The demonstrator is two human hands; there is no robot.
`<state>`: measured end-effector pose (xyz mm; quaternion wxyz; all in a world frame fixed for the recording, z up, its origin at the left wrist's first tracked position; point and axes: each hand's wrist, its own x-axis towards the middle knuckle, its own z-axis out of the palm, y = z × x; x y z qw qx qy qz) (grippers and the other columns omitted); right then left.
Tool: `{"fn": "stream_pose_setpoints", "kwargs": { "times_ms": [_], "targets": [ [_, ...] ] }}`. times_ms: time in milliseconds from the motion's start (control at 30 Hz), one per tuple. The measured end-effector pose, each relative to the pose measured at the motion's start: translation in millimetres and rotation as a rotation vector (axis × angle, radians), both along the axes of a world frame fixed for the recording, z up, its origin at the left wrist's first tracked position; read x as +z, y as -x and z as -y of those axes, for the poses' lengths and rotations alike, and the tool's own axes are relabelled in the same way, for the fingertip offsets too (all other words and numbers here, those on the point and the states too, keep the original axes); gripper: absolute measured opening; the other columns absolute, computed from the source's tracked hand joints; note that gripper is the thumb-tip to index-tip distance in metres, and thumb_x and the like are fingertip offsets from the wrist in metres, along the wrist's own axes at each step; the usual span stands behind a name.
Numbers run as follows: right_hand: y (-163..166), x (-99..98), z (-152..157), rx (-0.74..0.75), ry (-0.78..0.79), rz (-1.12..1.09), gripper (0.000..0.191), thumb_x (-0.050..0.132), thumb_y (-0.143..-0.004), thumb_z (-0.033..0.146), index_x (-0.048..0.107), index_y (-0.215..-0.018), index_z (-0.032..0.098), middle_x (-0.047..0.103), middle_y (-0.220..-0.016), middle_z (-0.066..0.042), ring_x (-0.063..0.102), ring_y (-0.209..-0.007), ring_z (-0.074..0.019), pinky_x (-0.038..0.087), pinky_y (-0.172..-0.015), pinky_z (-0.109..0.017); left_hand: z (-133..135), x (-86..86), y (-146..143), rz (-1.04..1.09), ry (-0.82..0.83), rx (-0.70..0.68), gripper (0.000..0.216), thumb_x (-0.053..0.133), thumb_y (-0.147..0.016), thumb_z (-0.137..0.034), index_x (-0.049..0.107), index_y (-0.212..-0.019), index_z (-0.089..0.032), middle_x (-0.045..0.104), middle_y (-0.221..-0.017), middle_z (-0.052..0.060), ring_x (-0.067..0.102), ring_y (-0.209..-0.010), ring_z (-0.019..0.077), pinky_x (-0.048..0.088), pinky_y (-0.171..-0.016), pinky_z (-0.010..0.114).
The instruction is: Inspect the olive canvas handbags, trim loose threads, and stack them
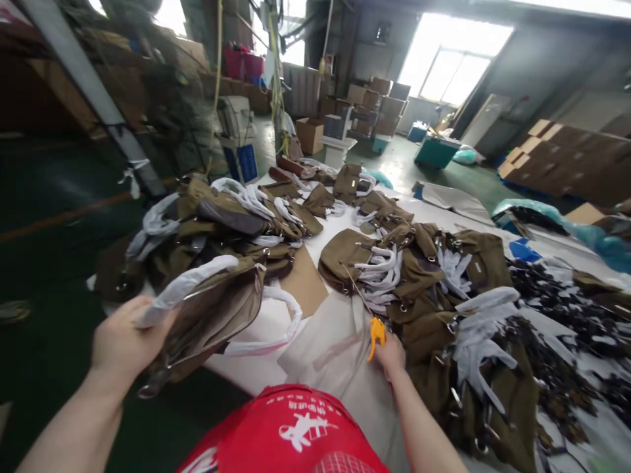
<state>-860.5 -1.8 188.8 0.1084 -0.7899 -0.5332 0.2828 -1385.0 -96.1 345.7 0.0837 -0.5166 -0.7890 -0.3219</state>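
My left hand (129, 335) is closed round the white-wrapped handle (190, 286) of an olive-brown handbag (217, 315). The bag hangs tilted with its mouth gaping, so the pale lining shows; its second wrapped handle (290, 309) loops out to the right over the table. In my right hand (392, 355) is an orange air blow gun (377, 335) with a long thin nozzle. That nozzle points up and left, across a heap of similar olive bags (345, 256). The fingers of my right hand are partly hidden behind the tool.
More olive bags (221, 210) are piled at the left, beside a slanted metal post (98, 98). A brown cardboard sheet (303, 282) lies mid-table. At the right are small dark pieces (557, 302) and a blue object (523, 249). Stacked cartons (566, 157) stand beyond.
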Motion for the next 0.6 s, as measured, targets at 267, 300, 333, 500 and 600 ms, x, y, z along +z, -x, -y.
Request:
{"fn": "stream_pose_setpoints", "kwargs": {
  "times_ms": [267, 300, 333, 500, 600],
  "targets": [
    [7, 40.0, 66, 0.348, 0.317, -0.807, 0.068, 0.032, -0.083, 0.074, 0.067, -0.089, 0.016, 0.069, -0.073, -0.010, 0.039, -0.037, -0.0089, 0.030, -0.040, -0.023, 13, -11.1, -2, -0.072, 0.114, -0.135, 0.026, 0.049, -0.081, -0.028, 0.074, -0.087, -0.021, 0.065, -0.080, 0.004, 0.062, -0.076, 0.0195, 0.047, -0.068, 0.029],
    [18, 44.6, 74, 0.420, 0.345, -0.804, 0.068, 0.037, -0.081, 0.077, 0.067, -0.082, 0.016, 0.068, -0.068, -0.009, 0.044, -0.039, -0.0101, 0.032, -0.042, -0.023, 11, -13.6, -6, -0.094, 0.124, -0.138, 0.028, 0.049, -0.081, -0.027, 0.075, -0.089, -0.020, 0.066, -0.081, 0.006, 0.061, -0.079, 0.0209, 0.048, -0.069, 0.031],
    [31, 50.1, 79, 0.498, 0.339, -0.725, 0.065, 0.043, -0.078, 0.078, 0.066, -0.075, 0.017, 0.067, -0.062, -0.007, 0.050, -0.042, -0.0121, 0.036, -0.044, -0.023, 10, -15.5, -10, -0.120, 0.130, -0.147, 0.029, 0.049, -0.081, -0.025, 0.075, -0.091, -0.019, 0.066, -0.082, 0.007, 0.061, -0.081, 0.0221, 0.048, -0.071, 0.032],
    [74, 88.7, 78, 0.507, 0.203, -0.216, 0.059, 0.042, -0.082, 0.070, 0.060, -0.061, 0.018, 0.061, -0.050, -0.006, 0.056, -0.041, -0.0157, 0.040, -0.045, -0.025, 3, -16.8, -28, -0.170, 0.084, -0.214, 0.030, 0.049, -0.080, -0.021, 0.075, -0.094, -0.016, 0.066, -0.084, 0.010, 0.060, -0.084, 0.0258, 0.049, -0.075, 0.036],
    [69, 109.0, 73, 0.576, 0.225, -0.184, 0.053, 0.051, -0.078, 0.067, 0.062, -0.066, 0.017, 0.067, -0.059, -0.007, 0.057, -0.044, -0.0149, 0.037, -0.043, -0.023, 1, -19.3, -19, 0.129, -0.029, -0.175, 0.022, 0.058, -0.073, -0.024, 0.074, -0.087, -0.018, 0.067, -0.085, 0.008, 0.060, -0.087, 0.0267, 0.050, -0.081, 0.037]
  ]
}}
